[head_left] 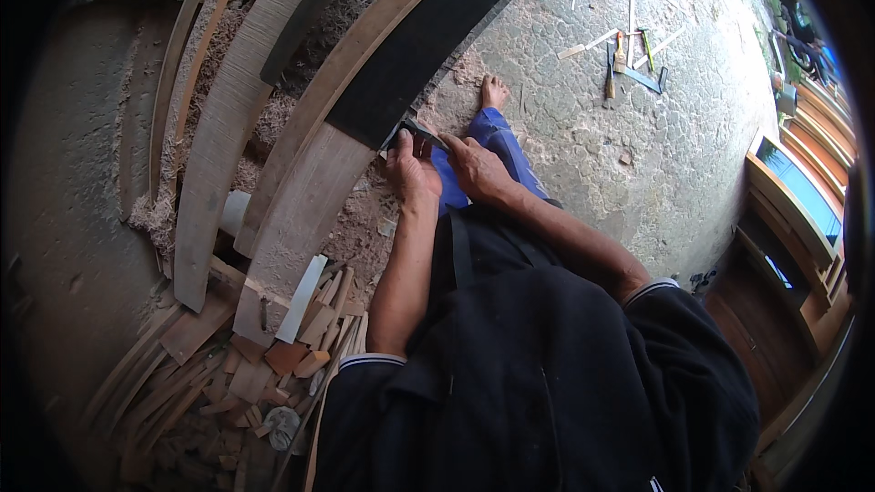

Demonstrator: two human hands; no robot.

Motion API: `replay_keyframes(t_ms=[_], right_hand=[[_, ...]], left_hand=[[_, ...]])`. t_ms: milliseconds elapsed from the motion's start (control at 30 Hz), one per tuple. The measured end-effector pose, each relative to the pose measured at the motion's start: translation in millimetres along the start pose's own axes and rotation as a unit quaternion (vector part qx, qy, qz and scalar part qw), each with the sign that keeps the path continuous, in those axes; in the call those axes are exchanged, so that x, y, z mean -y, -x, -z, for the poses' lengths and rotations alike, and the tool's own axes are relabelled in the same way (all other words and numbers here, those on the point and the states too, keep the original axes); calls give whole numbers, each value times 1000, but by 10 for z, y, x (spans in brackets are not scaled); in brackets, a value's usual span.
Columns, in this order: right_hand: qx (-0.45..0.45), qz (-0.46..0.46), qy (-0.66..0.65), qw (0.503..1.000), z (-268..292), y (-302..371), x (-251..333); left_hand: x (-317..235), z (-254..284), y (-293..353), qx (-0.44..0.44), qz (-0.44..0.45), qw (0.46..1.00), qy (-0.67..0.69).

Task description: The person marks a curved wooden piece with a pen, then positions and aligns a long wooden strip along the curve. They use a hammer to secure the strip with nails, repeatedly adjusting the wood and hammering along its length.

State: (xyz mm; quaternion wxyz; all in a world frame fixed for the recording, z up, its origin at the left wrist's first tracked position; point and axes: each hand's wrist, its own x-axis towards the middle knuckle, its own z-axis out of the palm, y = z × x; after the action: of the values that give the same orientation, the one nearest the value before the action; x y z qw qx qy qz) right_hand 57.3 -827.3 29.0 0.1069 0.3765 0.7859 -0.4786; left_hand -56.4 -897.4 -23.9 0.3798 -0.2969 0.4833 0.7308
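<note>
A long wooden bench plank (301, 182) runs from the near left to the far middle. A black sheet (401, 46) covers its far part, ending in a straight near edge. At the corner of that edge my left hand (413, 169) is raised with bent fingers; what they pinch, if anything, is too small to make out. My right hand (474, 167) is closed round the handle of a slim hand tool with a dark metal head (421, 130). The tool's head lies close to my left fingertips and the sheet's corner. Its exact kind is unclear.
Curved boards (241, 73) and wood shavings lie left of the bench. Offcuts (264, 383) are heaped at the near left, beside a pale strip (302, 299). On the concrete floor are a brush (621, 53), a square (643, 80) and sticks. Stacked timber (793, 210) stands right.
</note>
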Motion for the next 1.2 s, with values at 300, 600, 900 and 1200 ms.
replay_keyframes(t_ms=[300,600,900,1200], right_hand=[[36,-29,15,999,52,-37,-9],[26,16,1,1000,83,-46,-40],[15,41,-20,999,51,-75,-97],[14,23,-6,1000,95,-50,-38]], left_hand=[[-8,0,-20,17,14,999,30],[-46,-91,61,24,11,999,27],[2,26,-55,38,7,999,11],[30,20,-70,37,16,999,28]])
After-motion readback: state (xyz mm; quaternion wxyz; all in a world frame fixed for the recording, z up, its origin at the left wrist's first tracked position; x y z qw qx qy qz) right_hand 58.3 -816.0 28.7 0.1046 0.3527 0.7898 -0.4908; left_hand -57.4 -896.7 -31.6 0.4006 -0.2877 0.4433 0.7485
